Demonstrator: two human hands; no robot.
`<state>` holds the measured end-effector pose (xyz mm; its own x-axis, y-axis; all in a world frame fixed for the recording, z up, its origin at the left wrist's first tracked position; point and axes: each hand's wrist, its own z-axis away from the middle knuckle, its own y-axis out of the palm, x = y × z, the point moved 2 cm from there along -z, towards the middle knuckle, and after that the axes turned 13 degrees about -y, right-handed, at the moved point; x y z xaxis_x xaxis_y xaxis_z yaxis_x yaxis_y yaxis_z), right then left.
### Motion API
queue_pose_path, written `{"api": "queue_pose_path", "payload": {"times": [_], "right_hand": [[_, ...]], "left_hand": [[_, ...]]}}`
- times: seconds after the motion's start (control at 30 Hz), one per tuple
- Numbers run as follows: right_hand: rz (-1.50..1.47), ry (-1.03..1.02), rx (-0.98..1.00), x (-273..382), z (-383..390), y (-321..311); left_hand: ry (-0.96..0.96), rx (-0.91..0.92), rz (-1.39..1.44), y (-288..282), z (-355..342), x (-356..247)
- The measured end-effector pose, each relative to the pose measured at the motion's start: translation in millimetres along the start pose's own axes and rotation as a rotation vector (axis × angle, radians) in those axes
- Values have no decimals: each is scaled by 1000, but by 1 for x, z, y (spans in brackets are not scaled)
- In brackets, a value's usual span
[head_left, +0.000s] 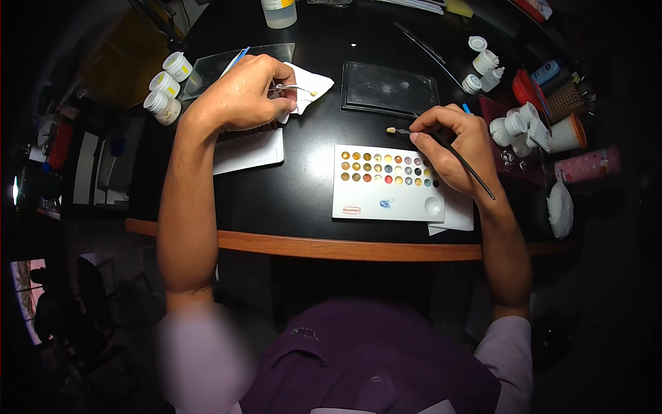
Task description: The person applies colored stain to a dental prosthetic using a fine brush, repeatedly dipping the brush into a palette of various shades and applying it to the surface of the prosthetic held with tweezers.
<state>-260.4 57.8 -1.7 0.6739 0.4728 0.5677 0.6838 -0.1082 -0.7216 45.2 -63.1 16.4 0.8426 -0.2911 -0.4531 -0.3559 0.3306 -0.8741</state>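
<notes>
1. Widest of all, the dark bench (303,200) stretches beneath both arms, its brown edge toward the person.
2. Over to the white palette (355,196), rows of coloured wells, lying partly beneath the right hand.
3. Here's the left hand (245,90), fingertips pinched together around a slim metal holder, in front of white tissue (314,79).
4. And the right hand (458,131), fingers curled, gripping a brush like a pen.
5. That brush (471,169) slants up and leftward from the wrist, pale tip pointing left.
6. The metal holder (299,87) runs nearly level, pointing right.
7. Smallest, a yellowish piece (314,93) sits at the holder's tip (too tiny to read its long axis), left of and beyond the brush tip, with the left hand nearer.
</notes>
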Motion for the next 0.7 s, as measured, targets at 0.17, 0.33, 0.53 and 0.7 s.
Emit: {"api": "queue_pose_path", "payload": {"times": [0.17,0.33,0.53,0.7], "right_hand": [[14,-53,50,-4,2,-2],[41,-61,98,-4,1,-4],[66,-100,110,-4,1,-6],[94,-159,95,-4,1,-9]], "left_hand": [[139,-105,245,-8,-1,3],[152,-103,436,-4,-5,3],[40,-228,262,6,-12,6],[-119,-428,33,-1,-11,14]]}}
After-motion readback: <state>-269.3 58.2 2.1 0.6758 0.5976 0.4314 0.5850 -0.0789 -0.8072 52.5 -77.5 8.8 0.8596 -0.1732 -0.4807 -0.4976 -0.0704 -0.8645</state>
